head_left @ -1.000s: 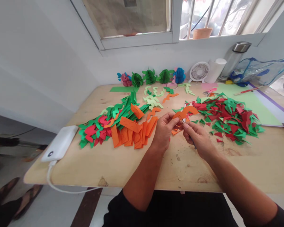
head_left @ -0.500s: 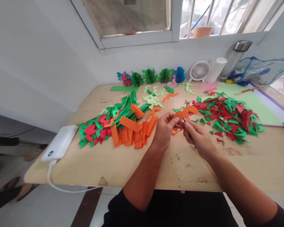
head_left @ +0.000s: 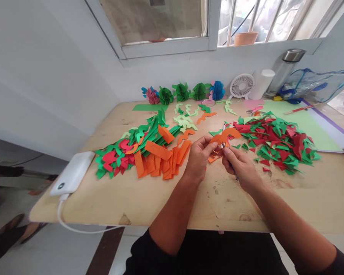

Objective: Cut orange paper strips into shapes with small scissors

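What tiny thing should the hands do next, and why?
I'd probably slide the left hand's fingers back a tiny bit along the wavy orange paper. They pinch it very close to where the slim tool in the right hand meets its lower edge, and that end might be sharp.
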### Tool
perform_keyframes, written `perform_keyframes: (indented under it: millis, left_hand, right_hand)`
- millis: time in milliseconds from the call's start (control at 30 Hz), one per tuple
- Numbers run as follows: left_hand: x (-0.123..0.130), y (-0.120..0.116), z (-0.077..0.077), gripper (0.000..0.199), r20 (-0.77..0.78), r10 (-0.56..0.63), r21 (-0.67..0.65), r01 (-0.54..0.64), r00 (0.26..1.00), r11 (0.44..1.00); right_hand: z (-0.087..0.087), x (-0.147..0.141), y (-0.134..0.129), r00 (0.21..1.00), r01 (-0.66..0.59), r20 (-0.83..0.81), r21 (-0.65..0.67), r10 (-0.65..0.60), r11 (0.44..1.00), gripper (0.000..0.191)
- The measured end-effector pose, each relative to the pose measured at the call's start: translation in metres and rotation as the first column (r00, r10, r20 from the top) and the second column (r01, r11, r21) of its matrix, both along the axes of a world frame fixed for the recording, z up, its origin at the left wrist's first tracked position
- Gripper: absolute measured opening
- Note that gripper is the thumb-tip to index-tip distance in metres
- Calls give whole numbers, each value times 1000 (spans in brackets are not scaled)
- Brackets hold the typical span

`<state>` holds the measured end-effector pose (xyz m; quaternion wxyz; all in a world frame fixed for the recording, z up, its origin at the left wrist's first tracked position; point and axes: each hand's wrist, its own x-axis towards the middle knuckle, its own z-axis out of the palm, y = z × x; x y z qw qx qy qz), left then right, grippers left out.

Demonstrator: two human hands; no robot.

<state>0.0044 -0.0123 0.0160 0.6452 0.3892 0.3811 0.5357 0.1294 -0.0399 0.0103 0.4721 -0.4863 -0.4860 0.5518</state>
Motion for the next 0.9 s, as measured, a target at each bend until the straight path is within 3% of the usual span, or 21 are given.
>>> perform_keyframes:
  millis: [900]
  left_hand:
    - [1,1,-2,14,0,2,-5,-2,1000,1000]
  right_hand:
    - [2,0,0,1000,-14,-6,-8,14,1000,44]
